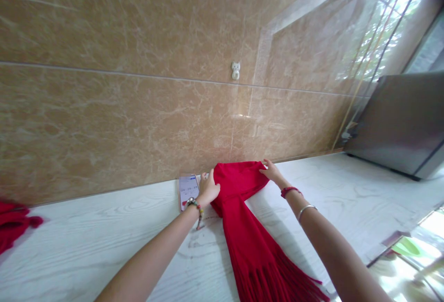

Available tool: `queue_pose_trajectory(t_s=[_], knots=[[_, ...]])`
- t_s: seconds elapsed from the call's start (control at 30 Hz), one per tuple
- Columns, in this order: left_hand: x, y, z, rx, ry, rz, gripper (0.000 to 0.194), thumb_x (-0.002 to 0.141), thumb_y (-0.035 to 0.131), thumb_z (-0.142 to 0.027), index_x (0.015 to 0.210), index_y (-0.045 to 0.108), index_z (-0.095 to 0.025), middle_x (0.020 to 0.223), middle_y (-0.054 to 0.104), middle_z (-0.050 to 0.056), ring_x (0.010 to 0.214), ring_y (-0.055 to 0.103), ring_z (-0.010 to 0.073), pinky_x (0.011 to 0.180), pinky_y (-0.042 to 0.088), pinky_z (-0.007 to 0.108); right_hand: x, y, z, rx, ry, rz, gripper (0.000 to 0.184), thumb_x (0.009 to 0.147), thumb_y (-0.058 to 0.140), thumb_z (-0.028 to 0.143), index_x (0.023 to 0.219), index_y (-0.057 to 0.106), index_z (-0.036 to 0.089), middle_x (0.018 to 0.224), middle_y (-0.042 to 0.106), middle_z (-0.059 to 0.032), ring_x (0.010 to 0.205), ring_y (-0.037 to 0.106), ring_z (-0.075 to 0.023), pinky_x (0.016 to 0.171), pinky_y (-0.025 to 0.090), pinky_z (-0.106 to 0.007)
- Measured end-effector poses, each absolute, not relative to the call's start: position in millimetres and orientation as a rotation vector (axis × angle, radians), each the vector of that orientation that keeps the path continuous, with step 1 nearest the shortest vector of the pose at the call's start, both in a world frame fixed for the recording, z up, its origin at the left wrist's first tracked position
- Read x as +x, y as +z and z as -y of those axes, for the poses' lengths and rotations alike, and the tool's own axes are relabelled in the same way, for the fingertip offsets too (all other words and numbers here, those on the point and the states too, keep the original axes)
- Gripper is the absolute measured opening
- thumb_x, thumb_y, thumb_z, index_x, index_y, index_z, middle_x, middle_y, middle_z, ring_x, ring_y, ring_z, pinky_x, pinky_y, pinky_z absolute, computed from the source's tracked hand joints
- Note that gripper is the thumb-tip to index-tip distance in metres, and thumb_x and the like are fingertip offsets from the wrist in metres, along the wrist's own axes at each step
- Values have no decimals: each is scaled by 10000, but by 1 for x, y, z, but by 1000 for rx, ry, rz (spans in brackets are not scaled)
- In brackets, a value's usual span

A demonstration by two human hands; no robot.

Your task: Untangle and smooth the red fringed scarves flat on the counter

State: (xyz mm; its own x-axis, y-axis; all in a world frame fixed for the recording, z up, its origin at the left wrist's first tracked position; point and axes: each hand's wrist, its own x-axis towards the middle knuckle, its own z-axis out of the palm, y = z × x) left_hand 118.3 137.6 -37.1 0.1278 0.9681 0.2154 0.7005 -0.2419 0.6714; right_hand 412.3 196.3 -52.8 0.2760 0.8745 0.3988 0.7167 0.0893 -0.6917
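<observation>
A red fringed scarf (pixel 249 228) lies on the white wood-grain tabletop (pixel 104 242), folded over at the far end by the wall, its fringe toward me. My left hand (pixel 208 188) grips the folded scarf's left edge with curled fingers. My right hand (pixel 272 171) pinches the fold's right top corner. Both wrists wear bracelets. A phone (pixel 188 190) with a lit screen leans by the wall just left of my left hand.
A brown marble-tiled wall (pixel 138 107) rises right behind the table, with a small white cat-shaped hook (pixel 235 70). More red fabric (pixel 14 223) lies at the far left edge. A dark grey appliance (pixel 398 126) stands at the right. Past the table's right edge is a glossy floor.
</observation>
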Motion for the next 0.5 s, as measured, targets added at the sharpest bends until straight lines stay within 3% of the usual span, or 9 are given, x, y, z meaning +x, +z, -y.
queue_pose_trajectory(t_s=[0.07, 0.13, 0.2, 0.3, 0.4, 0.5], knots=[[127, -35, -127, 2181, 694, -1587, 634, 771, 514, -353, 1346, 314, -177, 1451, 165, 164, 1325, 141, 309, 1027, 214, 450, 404, -54, -193, -1635, 130, 1536, 560, 724, 567, 233, 1257, 434, 128, 1267, 468, -173, 1160, 439, -264, 967, 346, -418], [135, -33, -120, 2259, 414, -1530, 634, 812, 420, -472, 1372, 267, -216, 1477, 55, 129, 1334, 17, 325, 1027, 143, 520, 392, -61, -188, -1625, 22, 1675, 552, 765, 538, 305, 1283, 414, 158, 1352, 380, -149, 1243, 331, -266, 1006, 290, -425], [140, -33, -116, 2255, 234, -1505, 637, 829, 347, -526, 1385, 230, -238, 1479, 28, 119, 1330, -26, 332, 1015, 113, 557, 380, -71, -183, -1682, -141, 1858, 528, 806, 486, 372, 1296, 403, 193, 1382, 348, -121, 1278, 260, -290, 1010, 252, -485], [142, -32, -113, 2282, 265, -1535, 629, 843, 313, -534, 1387, 232, -227, 1477, 27, 131, 1332, -32, 324, 1026, 92, 539, 367, -80, -173, -1779, -358, 2007, 504, 850, 407, 401, 1313, 382, 204, 1394, 336, -107, 1301, 195, -316, 999, 218, -545], [137, -35, -103, 2311, 445, -1558, 607, 856, 337, -498, 1370, 276, -182, 1470, 54, 163, 1333, -8, 329, 1040, 95, 505, 357, -74, -157, -1685, -381, 1932, 487, 849, 413, 336, 1304, 390, 165, 1385, 339, -132, 1301, 204, -295, 1005, 243, -517], [126, -44, -77, 2348, 723, -1506, 570, 854, 401, -403, 1348, 303, -136, 1441, 129, 185, 1332, 71, 318, 1052, 145, 448, 347, -62, -123, -1605, -110, 1818, 416, 811, 456, 246, 1210, 481, 130, 1261, 468, -170, 1202, 384, -269, 947, 360, -449]])
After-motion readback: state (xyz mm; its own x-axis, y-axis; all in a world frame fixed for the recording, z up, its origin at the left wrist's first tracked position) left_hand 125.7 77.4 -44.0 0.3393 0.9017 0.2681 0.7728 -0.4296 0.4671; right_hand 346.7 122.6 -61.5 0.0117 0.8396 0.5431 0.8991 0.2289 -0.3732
